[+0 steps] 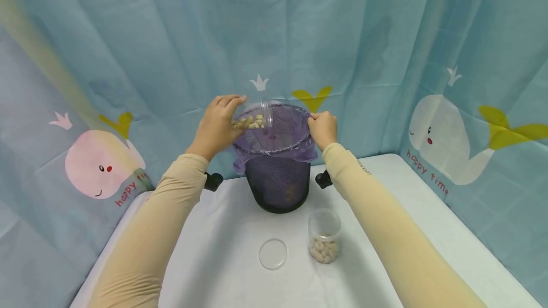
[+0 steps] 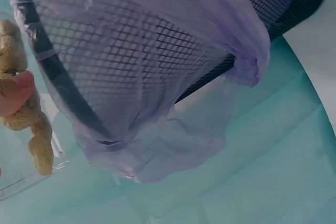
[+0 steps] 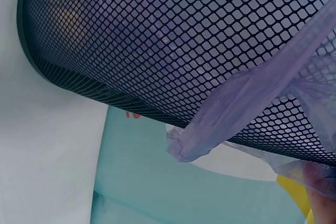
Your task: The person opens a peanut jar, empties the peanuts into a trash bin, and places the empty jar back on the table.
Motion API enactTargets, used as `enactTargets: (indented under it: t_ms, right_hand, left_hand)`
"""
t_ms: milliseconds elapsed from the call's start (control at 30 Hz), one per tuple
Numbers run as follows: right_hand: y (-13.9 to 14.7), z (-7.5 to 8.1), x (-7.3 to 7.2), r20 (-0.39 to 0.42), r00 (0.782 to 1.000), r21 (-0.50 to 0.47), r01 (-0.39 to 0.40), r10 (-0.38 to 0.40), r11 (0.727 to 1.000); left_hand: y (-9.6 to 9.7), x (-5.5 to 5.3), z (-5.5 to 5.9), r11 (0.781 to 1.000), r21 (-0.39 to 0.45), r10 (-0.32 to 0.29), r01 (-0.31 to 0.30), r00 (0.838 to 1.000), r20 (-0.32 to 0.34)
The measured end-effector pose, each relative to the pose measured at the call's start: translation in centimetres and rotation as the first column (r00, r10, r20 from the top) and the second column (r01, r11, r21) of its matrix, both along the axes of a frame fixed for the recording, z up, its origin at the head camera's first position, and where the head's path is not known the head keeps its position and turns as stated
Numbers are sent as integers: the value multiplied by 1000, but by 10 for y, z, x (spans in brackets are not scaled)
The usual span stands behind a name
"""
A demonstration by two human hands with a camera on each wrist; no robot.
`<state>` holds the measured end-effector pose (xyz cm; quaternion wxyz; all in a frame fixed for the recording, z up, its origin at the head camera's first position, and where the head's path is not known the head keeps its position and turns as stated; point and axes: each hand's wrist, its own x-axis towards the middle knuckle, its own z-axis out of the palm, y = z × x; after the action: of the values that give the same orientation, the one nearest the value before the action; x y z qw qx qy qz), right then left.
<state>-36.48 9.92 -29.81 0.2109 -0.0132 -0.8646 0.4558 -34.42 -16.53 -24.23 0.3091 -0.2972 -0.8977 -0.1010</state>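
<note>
My left hand [image 1: 218, 125] grips a clear plastic jar [image 1: 266, 113], tipped on its side over the mouth of a black mesh wastebasket [image 1: 278, 182]. Peanuts in shells [image 1: 254, 121] lie along the jar's lower side, with its mouth facing right. In the left wrist view a fingertip [image 2: 18, 90] presses the jar wall beside the peanuts [image 2: 41, 150]. A purple plastic bag [image 1: 305, 152] lines the wastebasket and folds over its rim. My right hand [image 1: 324, 128] pinches the rim and bag on the right side. Brownish shapes [image 3: 68, 18] show through the mesh near the bottom.
A second clear jar [image 1: 324, 225], uncapped and partly filled with peanuts, stands on the white table [image 1: 231, 270] in front of the wastebasket. Left of it lies a round clear lid [image 1: 273, 254]. Blue printed curtains [image 1: 205, 37] hang behind and on both sides.
</note>
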Motion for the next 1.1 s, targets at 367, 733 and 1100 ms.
enactTargets:
  t_ms: [367, 733, 1100]
  right_hand:
    - [2, 1, -5, -3, 1000, 3, 14, -14, 1000]
    - [2, 0, -6, -8, 1000, -10, 9, -9, 1000]
    - [0, 0, -4, 5, 1000, -13, 9, -9, 1000]
  left_hand:
    - [0, -7, -1, 995, -92, -50, 43, 996, -74]
    - [2, -8, -5, 996, -77, -50, 45, 996, -75]
    - [3, -4, -4, 996, -93, -15, 10, 998, -54]
